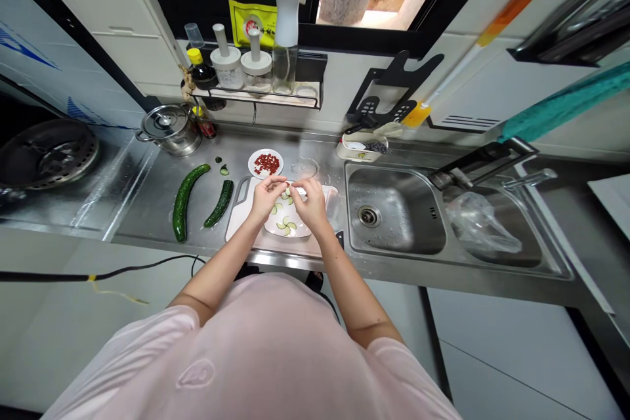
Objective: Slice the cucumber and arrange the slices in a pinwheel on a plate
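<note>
Curling over the plate (pixel 272 228) near the desk (pixel 152 210) edge, our left hand (pixel 267 197) and right hand (pixel 310 202) nearly touch; we can't tell their grasp.

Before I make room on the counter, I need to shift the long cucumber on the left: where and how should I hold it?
Probably mid-length, left hand coming from above, grip across its width. The long cucumber lies on its side, gently curved, so its middle should balance best. Coming from above also avoids the shorter cucumber between it and that hand.
</note>
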`<action>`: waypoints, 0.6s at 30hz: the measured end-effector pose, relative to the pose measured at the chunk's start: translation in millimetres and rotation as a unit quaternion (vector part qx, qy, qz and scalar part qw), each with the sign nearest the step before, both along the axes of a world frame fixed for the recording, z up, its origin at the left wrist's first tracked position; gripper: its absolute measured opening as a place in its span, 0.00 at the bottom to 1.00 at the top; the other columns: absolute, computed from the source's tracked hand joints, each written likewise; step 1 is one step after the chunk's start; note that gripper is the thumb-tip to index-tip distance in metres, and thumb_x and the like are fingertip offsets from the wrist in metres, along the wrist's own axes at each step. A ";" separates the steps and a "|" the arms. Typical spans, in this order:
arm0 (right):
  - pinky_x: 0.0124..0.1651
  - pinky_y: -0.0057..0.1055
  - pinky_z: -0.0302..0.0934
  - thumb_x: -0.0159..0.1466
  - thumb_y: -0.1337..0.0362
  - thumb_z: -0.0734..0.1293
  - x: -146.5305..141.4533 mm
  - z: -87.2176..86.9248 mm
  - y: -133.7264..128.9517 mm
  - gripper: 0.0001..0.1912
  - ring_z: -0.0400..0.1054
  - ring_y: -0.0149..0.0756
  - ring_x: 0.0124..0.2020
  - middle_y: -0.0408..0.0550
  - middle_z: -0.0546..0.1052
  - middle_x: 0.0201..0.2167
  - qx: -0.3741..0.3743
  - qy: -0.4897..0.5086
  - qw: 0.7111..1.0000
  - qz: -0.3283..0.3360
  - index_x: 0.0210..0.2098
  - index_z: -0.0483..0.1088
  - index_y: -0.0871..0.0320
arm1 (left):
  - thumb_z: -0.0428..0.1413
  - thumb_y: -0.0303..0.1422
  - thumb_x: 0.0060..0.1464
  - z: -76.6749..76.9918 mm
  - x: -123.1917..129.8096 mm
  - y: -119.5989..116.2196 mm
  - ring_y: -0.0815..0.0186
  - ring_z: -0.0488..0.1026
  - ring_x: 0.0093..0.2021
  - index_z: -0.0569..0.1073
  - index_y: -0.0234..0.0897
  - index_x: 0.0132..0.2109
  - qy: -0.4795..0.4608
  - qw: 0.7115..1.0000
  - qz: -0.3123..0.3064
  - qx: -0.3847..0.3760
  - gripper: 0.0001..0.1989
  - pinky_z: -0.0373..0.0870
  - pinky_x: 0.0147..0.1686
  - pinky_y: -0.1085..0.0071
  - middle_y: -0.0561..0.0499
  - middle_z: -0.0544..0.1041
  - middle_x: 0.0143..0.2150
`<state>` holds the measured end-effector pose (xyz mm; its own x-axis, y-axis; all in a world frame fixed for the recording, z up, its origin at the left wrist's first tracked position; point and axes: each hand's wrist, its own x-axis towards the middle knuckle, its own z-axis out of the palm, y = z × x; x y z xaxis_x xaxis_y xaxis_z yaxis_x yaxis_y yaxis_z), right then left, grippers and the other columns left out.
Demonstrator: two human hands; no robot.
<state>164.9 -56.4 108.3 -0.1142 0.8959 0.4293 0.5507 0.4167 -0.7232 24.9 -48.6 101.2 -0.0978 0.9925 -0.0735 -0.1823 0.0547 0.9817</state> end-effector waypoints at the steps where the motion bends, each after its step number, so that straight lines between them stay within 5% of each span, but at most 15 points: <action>1: 0.47 0.37 0.57 0.66 0.59 0.60 -0.3 0.3 -0.2 0.09 0.63 0.39 0.42 0.48 0.71 0.37 0.000 0.001 1.000 0.001 0.37 0.69 0.55 | 0.62 0.37 0.44 -0.1 0.3 -0.6 0.70 0.73 0.33 0.75 0.35 0.39 0.000 1.000 -0.001 0.010 0.15 0.68 0.34 0.74 0.50 0.76 0.33; 18: 0.47 0.36 0.55 0.65 0.62 0.60 1.6 -2.0 -6.8 0.07 0.62 0.38 0.41 0.47 0.70 0.34 0.003 0.012 1.000 0.022 0.33 0.67 0.55 | 0.60 0.37 0.49 -1.3 -7.2 -11.9 0.71 0.71 0.34 0.72 0.35 0.45 0.038 0.997 -0.030 0.057 0.17 0.67 0.36 0.74 0.49 0.76 0.35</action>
<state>166.5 -63.2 106.3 -0.1421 0.8874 0.4386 0.5138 0.4449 -0.7335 17.7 -60.6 99.9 -0.0397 0.9982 0.0447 -0.1061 -0.0487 0.9932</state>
